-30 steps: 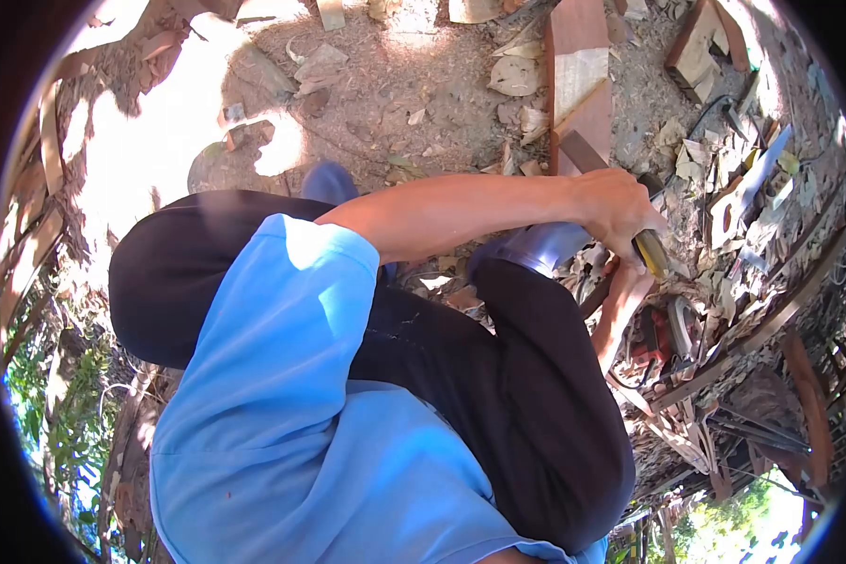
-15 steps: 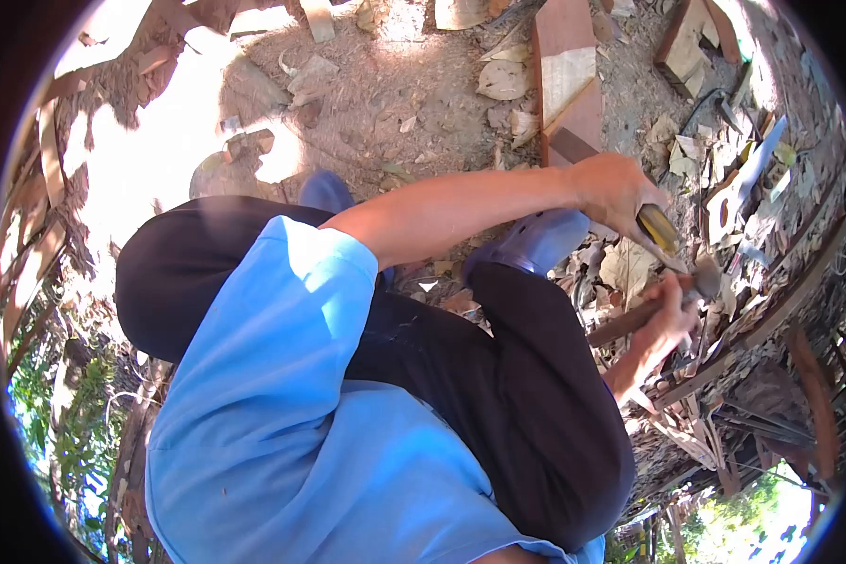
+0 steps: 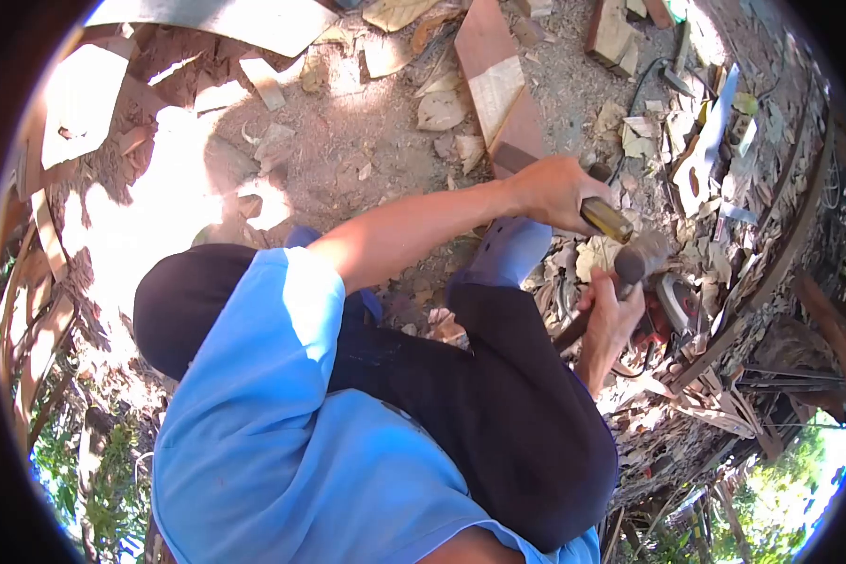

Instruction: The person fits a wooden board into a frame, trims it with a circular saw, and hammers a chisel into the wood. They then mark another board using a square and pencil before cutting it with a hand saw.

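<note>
My left hand (image 3: 556, 193) is closed around a yellow-handled tool (image 3: 607, 219), whose butt end points down and right; its other end is hidden by the hand. This hand is at the near end of a reddish wooden board (image 3: 493, 85) on the ground. Lower right, my right hand (image 3: 611, 315) grips the handle of a hammer (image 3: 641, 259). The hammer's head is just below the butt of the yellow tool, with a small gap between them.
A saw (image 3: 710, 141) lies among dry leaves and chips on the right. Beyond my right hand is a red and black power tool (image 3: 672, 305). A wood block (image 3: 613, 38) is near the top right. My blue shoe (image 3: 512, 249) stands below my left forearm.
The view has shifted, so most things appear farther left. The hammer's head has turned and come slightly closer to the yellow tool. The red power tool now shows.
</note>
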`<state>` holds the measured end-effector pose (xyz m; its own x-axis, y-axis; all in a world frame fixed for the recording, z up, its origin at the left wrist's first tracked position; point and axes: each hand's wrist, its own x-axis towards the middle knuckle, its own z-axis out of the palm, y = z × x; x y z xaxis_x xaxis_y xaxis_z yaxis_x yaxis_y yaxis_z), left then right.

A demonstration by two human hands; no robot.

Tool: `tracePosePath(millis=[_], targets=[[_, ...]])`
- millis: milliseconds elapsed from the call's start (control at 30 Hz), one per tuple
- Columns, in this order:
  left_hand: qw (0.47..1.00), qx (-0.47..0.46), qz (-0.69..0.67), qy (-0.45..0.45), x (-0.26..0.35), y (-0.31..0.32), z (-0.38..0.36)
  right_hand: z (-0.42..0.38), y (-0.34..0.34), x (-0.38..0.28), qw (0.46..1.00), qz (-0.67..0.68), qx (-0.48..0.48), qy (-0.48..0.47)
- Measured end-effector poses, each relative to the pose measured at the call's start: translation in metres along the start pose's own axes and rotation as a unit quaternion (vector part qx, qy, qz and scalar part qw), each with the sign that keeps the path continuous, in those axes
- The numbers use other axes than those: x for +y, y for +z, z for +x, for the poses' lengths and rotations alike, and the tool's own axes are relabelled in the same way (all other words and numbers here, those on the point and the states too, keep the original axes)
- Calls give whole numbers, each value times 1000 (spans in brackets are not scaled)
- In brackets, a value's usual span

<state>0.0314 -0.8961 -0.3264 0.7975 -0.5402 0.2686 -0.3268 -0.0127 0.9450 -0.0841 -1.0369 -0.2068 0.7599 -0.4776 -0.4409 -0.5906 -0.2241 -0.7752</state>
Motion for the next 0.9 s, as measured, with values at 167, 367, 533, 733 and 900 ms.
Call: tracePosePath(millis=[167, 367, 533, 733, 900], targets=[[1000, -24, -4, -14, 0, 1, 0, -19, -116, -61, 943, -24, 229, -239], [999, -33, -19, -20, -4, -7, 0, -52, -191, -107, 819, 216, 250, -469], [999, -35, 0, -2, -11, -6, -7, -17, -43, -8, 952, -133, 211, -175], [999, -52, -1, -8, -10, -10, 0, -20, -115, -72, 942, -40, 285, -174], [999, -23, -28, 16, -10, -15, -5, -77, -249, -168, 841, 209, 212, -451]])
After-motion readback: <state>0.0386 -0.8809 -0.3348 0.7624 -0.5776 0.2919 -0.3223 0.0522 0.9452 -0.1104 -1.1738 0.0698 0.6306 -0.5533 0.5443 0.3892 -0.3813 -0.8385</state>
